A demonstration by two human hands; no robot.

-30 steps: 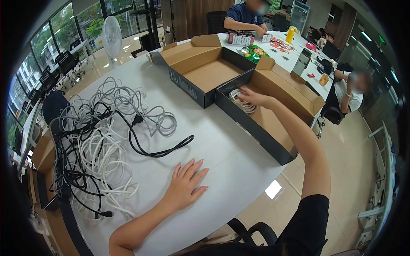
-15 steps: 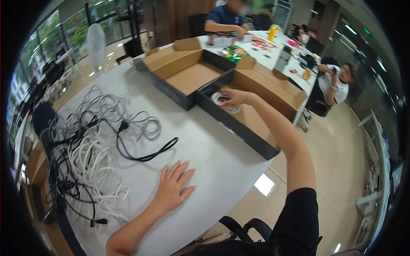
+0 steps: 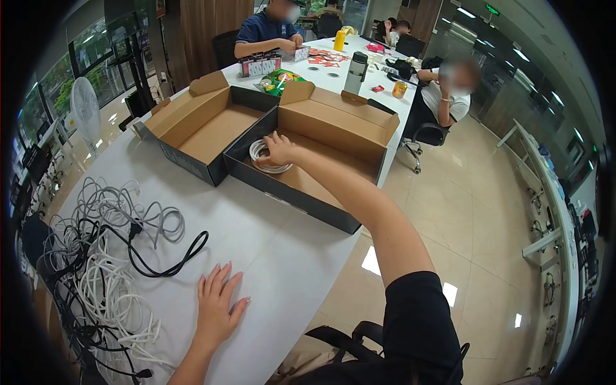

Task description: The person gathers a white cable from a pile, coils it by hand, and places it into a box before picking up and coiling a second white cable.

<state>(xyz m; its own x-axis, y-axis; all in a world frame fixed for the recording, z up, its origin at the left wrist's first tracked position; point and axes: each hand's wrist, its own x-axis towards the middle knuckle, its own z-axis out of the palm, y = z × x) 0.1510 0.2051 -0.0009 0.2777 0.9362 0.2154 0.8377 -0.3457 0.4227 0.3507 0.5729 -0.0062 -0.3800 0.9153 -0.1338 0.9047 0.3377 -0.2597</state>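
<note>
My right hand [image 3: 280, 151] reaches into the right-hand open cardboard box [image 3: 292, 199], fingers curled over the edge of a coiled white cable [image 3: 258, 150]. The coil lies in the box's left corner; the fingers partly cover its right side. My left hand [image 3: 218, 308] rests flat on the white table with its fingers spread, holding nothing. To its left is a tangled pile of cables: white cables [image 3: 102, 292], grey cables [image 3: 106, 202] and a black cable [image 3: 170, 273] that loops toward my left hand.
A second open box [image 3: 192, 168] adjoins the first. Behind them are a green snack bag [image 3: 282, 81], a grey bottle [image 3: 356, 72], an orange can [image 3: 400, 88] and a yellow bottle [image 3: 339, 40]. One person [image 3: 266, 32] works across the table; another [image 3: 455, 106] sits at the right.
My view has turned right, so the table and boxes appear farther left. My right hand stays at the coil in the box corner, and my left hand remains flat on the table.
</note>
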